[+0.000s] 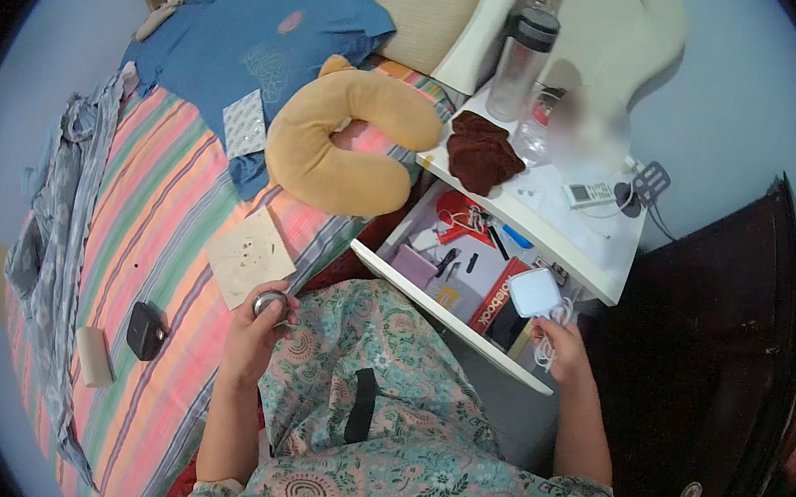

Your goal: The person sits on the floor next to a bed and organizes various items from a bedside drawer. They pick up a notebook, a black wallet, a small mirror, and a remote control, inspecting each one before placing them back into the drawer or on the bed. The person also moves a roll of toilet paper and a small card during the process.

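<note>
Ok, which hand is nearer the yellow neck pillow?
Left. The left hand is below the pillow in view; the right hand is farther away, at the open drawer.

Within the fingers of the left hand (249,332) is a round object (267,304) with a glossy, metallic-looking top. Just beyond those fingertips lies a smooth, matt, paper-like cream sheet (253,246); to their left, a black case (143,331) looks like shiny plastic, on matt striped bedding cloth (184,276). Farther out from them, the yellow neck pillow (307,149) has soft, plush-looking fabric. At the fingers of the right hand (565,349), the white cable (544,356) looks like smooth plastic, as does the pale square block (534,291) just above. Beyond them, the brown cloth (484,154) appears rough and matt; right of them, the dark cabinet (703,364) looks like polished wood.
</note>
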Tool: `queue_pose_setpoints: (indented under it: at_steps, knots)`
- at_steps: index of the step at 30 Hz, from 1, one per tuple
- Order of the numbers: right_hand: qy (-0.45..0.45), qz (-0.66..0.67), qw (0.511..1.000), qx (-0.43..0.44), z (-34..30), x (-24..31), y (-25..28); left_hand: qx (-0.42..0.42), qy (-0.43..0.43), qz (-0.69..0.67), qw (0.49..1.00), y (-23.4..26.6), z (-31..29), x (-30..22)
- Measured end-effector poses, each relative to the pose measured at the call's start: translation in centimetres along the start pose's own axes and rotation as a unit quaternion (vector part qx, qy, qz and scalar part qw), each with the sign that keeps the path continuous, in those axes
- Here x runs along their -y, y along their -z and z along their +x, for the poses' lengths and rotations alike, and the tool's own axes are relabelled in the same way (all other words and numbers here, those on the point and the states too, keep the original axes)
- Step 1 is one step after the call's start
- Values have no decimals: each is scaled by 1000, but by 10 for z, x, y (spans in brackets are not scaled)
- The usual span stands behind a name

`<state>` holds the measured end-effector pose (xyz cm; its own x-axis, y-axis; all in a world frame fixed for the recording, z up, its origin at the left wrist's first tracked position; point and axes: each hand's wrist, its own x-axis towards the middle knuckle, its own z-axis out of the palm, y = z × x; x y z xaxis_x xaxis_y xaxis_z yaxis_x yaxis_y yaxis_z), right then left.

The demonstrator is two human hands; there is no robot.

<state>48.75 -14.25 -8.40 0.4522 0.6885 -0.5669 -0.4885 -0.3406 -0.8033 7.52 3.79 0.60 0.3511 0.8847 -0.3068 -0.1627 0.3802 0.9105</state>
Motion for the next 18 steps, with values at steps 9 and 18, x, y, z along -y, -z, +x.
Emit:
queue_pose_setpoints:
  at_steps: [9, 18]
  knots:
    - [192, -475, 853, -97, 91, -36, -61, -13, -5, 46, 999, -31, -4, 2]
    - [177, -686, 705, -43, 132, -47, -108, -31, -39, 112, 992, -31, -15, 3]
